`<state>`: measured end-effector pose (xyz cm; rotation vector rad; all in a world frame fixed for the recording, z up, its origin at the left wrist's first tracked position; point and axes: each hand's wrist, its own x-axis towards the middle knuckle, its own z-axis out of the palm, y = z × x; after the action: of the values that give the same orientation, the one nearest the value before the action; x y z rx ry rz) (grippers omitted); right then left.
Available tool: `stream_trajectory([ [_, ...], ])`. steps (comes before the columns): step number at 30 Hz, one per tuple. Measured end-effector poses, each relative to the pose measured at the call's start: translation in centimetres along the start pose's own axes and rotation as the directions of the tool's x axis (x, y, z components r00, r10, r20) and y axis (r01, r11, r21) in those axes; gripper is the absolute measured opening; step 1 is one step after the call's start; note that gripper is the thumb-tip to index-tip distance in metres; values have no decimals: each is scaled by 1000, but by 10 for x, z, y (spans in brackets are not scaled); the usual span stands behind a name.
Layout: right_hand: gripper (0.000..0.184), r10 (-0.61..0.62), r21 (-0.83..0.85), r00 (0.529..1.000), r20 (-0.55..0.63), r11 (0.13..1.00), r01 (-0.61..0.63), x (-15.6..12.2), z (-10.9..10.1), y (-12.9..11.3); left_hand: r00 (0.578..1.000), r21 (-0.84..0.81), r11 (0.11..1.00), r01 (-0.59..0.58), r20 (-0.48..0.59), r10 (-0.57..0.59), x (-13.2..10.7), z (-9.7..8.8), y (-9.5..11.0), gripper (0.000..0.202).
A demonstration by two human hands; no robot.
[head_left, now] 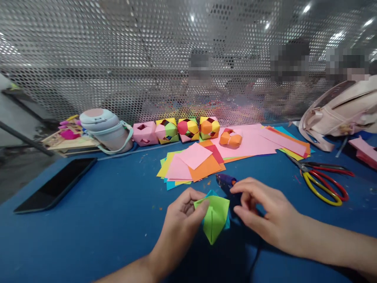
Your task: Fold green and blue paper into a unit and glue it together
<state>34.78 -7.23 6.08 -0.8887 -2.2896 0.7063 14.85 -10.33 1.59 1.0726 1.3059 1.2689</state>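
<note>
My left hand (pixel 179 220) pinches a folded green paper piece (pixel 215 215) with a teal piece showing behind it, just above the blue table (pixel 103 220). My right hand (pixel 262 214) sits to the right of the paper, fingers curled over a dark blue glue gun (pixel 225 181) whose orange-tipped nozzle points left and away. The gun's cord runs toward me under my right wrist.
Loose coloured paper squares (pixel 194 165) lie beyond my hands. Several paper cubes (pixel 188 129) line the perforated screen, with an orange folded ball (pixel 231 138) beside them. Scissors (pixel 321 181) lie right, a dark tablet (pixel 55 188) left, a pale canister (pixel 107 131) and a pink bag (pixel 338 110) behind.
</note>
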Motion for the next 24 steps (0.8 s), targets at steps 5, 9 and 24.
stream_trajectory([
  [5, 16, 30, -1, 999, -27, 1000, -30, 7, 13, -6, 988, -12, 993, -119, 101, 120, -6, 12, 10, 9],
  [9, 5, 42, 43, 995, -94, 998, -38, 9, 14, -3, 991, -7, 995, -99, 91, 100, -4, 18, 11, 10],
  [24, 16, -185, -19, 980, -72, 983, 184, 2, 30, 11, 975, -15, 992, 121, 188, -117, 1, 10, 1, 13],
])
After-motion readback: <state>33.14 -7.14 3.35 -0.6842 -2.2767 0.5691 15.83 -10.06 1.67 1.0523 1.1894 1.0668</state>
